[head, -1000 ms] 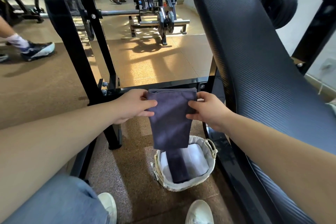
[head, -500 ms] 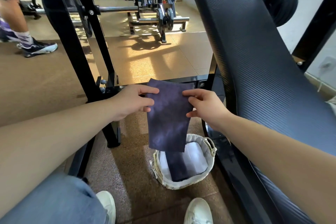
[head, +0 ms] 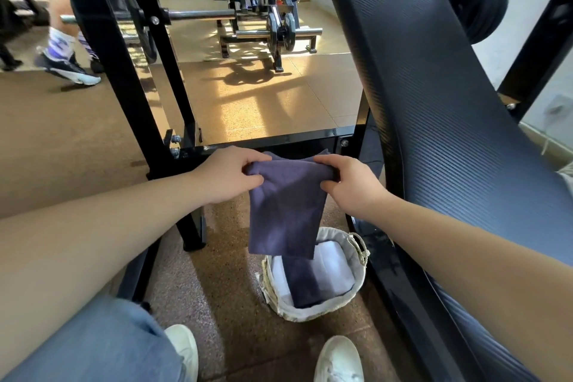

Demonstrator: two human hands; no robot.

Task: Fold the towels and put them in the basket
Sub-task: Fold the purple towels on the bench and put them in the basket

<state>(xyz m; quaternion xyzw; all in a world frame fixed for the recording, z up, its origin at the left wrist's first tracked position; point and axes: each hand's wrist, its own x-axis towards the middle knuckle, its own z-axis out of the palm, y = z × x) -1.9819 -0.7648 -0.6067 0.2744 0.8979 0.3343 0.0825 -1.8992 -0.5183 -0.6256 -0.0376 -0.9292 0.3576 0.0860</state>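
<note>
A black padded bench (head: 434, 108) slopes down the right; a black steel rack (head: 102, 71) rises at left on the speckled gym floor. Between them a navy towel (head: 285, 214) hangs folded in mid-air, its lower edge just above a lined woven basket (head: 310, 312). The left hand (head: 228, 175) and right hand (head: 353, 184) each pinch an upper corner, fingers curled round the cloth. Half a second earlier the top edge stood flat; now it is bunched over. In the basket lie a second navy towel (head: 305, 287) and a white towel (head: 334, 270).

Navy towel (head: 286, 208), cream basket (head: 356, 273), white towel (head: 333, 267), black ribbed bench pad (head: 434, 102), speckled brown floor (head: 232, 288)
</note>
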